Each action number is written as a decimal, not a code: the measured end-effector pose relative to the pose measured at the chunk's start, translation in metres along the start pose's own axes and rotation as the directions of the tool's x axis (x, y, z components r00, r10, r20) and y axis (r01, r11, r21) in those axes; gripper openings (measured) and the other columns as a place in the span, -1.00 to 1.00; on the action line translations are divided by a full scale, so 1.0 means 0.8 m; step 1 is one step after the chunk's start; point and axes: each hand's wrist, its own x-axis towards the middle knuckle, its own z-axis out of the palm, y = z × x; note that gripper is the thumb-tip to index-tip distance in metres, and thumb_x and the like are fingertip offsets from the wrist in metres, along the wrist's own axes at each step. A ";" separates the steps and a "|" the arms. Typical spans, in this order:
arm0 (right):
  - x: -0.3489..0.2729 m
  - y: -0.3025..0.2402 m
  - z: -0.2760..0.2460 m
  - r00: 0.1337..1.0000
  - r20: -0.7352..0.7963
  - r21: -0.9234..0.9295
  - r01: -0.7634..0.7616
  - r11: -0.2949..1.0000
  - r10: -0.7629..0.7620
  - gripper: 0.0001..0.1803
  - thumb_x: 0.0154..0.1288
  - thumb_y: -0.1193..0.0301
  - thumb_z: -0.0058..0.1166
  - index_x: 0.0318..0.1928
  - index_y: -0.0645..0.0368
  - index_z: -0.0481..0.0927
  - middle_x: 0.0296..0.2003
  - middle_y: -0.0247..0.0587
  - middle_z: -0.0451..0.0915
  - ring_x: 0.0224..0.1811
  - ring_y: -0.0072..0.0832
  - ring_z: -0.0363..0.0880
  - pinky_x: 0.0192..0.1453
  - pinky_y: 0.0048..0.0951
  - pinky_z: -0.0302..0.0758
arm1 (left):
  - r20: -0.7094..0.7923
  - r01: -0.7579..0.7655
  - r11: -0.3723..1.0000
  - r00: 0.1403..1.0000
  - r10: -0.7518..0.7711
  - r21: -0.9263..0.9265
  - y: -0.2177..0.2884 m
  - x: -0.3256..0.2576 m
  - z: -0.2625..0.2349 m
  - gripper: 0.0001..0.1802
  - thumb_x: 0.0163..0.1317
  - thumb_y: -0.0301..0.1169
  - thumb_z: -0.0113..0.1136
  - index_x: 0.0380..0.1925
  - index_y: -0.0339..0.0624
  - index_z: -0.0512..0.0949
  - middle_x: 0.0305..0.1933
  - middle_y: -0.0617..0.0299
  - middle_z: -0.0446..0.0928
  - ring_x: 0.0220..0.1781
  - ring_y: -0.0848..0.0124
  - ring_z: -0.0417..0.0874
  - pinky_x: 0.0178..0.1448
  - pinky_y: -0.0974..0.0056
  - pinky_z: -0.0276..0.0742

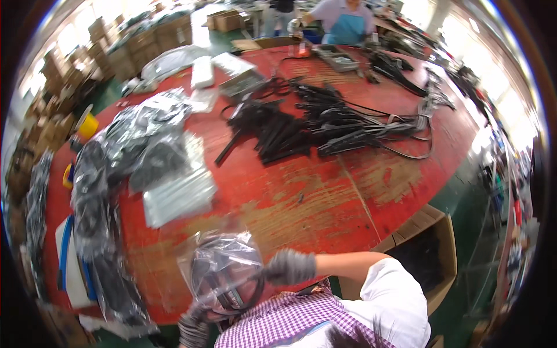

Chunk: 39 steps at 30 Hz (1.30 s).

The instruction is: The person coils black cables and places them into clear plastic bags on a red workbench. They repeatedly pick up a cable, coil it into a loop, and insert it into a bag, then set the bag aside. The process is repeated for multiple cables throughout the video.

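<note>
At the table's near edge, a clear plastic bag [200,255] surrounds a coiled dark strap [246,298]. My left hand [194,326], in a dark grey glove, is closed on the bag's lower left edge. On the other side, my right hand [290,267], gloved alike, is closed on the bag's right edge beside the coil. Its fingertips are partly hidden and slightly blurred. Just beyond lies a stack of flat clear plastic bags [180,197].
Filled bags [107,203] line the left side of the red table [278,214]. Bundles of black straps [342,119] and grey metal trays [241,84] sit toward the back. An open carton [444,255] stands right. Across the table, a person wears a blue apron [346,32].
</note>
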 end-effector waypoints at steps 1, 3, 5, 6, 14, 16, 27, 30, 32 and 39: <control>0.030 -0.029 -0.038 0.988 0.130 0.164 -0.103 0.981 0.082 -0.45 0.04 0.45 0.04 0.13 -0.14 0.42 -0.62 -0.03 0.43 -0.64 -0.27 0.40 -0.50 -0.34 0.39 | -0.196 -0.051 0.992 0.978 0.073 0.114 0.051 0.003 -0.025 -0.88 0.03 -0.37 0.13 -0.39 -0.02 0.58 -0.40 0.18 0.58 -0.36 0.22 0.60 -0.25 0.19 0.51; 0.052 -0.066 -0.084 0.994 0.081 0.114 -0.080 0.990 0.071 -0.42 0.03 0.53 0.01 0.15 -0.09 0.42 -0.68 -0.15 0.31 -0.70 -0.44 0.27 -0.51 -0.40 0.36 | -0.454 0.113 0.816 0.869 0.195 0.567 0.046 -0.018 -0.064 -0.90 0.11 -0.39 0.03 -0.49 -0.15 0.50 -0.51 0.23 0.49 -0.48 0.41 0.52 -0.43 0.31 0.41; 0.064 -0.093 -0.120 0.995 -0.086 0.136 -0.032 0.990 0.044 -0.44 0.01 0.58 0.03 0.12 0.02 0.44 -0.63 -0.27 0.44 -0.68 -0.54 0.31 -0.51 -0.54 0.35 | -0.309 0.033 0.999 0.950 -0.039 -0.025 0.126 0.007 -0.109 -0.88 0.16 -0.45 -0.05 -0.34 -0.22 0.46 -0.56 0.30 0.42 -0.60 0.59 0.42 -0.54 0.42 0.35; 0.072 -0.089 -0.133 0.991 -0.134 0.054 0.012 0.998 -0.004 -0.50 0.02 0.59 0.01 0.06 0.04 0.50 -0.60 -0.32 0.49 -0.64 -0.65 0.36 -0.49 -0.59 0.37 | -0.328 0.046 0.998 0.944 -0.031 0.037 0.152 0.032 -0.115 -0.87 0.17 -0.47 -0.05 -0.31 -0.22 0.46 -0.57 0.31 0.41 -0.63 0.59 0.41 -0.56 0.44 0.34; 0.267 -0.008 -0.198 0.931 -0.238 0.012 -0.282 0.959 0.277 -0.80 0.12 0.42 -0.07 -0.38 0.21 0.63 -0.67 -0.23 0.53 -0.68 -0.61 0.48 -0.54 -0.56 0.46 | -0.418 0.119 0.987 0.906 -0.063 0.109 0.134 0.228 -0.209 -0.87 0.18 -0.43 0.00 -0.32 -0.17 0.53 -0.60 0.27 0.45 -0.68 0.52 0.41 -0.59 0.39 0.36; 0.310 -0.005 -0.215 0.804 -0.589 0.140 -0.006 0.990 0.088 -0.83 0.12 0.41 0.00 -0.39 0.23 0.61 -0.59 -0.20 0.56 -0.61 -0.59 0.54 -0.50 -0.54 0.49 | -0.568 -0.110 0.858 0.706 0.423 0.502 0.144 0.274 -0.253 -0.84 0.22 -0.36 -0.01 -0.28 -0.15 0.52 -0.50 0.17 0.50 -0.57 0.41 0.52 -0.44 0.27 0.45; 0.229 0.073 -0.081 0.913 -0.398 -0.007 -0.101 0.995 0.090 -0.85 0.13 0.36 0.08 -0.28 0.10 0.51 -0.52 -0.15 0.55 -0.47 -0.21 0.54 -0.37 -0.33 0.48 | -0.473 -0.095 0.851 0.797 0.376 0.516 0.006 0.313 -0.209 -0.83 0.22 -0.42 -0.02 -0.27 -0.26 0.49 -0.40 0.16 0.52 -0.33 0.36 0.55 -0.17 0.31 0.45; 0.113 0.112 -0.057 0.957 -0.192 -0.096 -0.241 0.966 0.220 -0.86 0.12 0.33 0.04 -0.29 0.05 0.51 -0.50 -0.16 0.56 -0.40 -0.19 0.56 -0.33 -0.25 0.47 | -0.314 -0.035 0.855 0.921 0.228 0.518 -0.071 0.277 -0.111 -0.90 0.14 -0.51 0.03 -0.34 -0.21 0.52 -0.40 0.21 0.52 -0.32 0.37 0.54 -0.18 0.30 0.47; 0.044 0.125 -0.061 0.919 -0.132 -0.282 -0.395 0.874 0.373 -0.84 0.11 0.29 0.00 -0.31 0.02 0.53 -0.46 -0.13 0.58 -0.35 -0.16 0.57 -0.28 -0.17 0.46 | -0.149 -0.206 0.744 0.913 0.381 0.636 -0.097 0.248 -0.057 -0.89 0.11 -0.47 0.06 -0.36 -0.20 0.53 -0.38 0.07 0.53 -0.30 0.21 0.58 -0.19 0.21 0.48; -0.103 0.187 -0.198 0.667 -0.598 -0.675 -0.718 0.169 0.444 -0.71 0.08 0.29 -0.09 -0.19 0.04 0.54 -0.26 -0.17 0.57 -0.18 -0.21 0.52 -0.09 -0.22 0.44 | 0.094 -0.213 0.889 0.977 0.191 0.404 -0.057 0.199 0.080 -0.87 0.07 -0.46 0.07 -0.36 -0.19 0.54 -0.37 0.00 0.55 -0.31 0.10 0.58 -0.20 0.16 0.49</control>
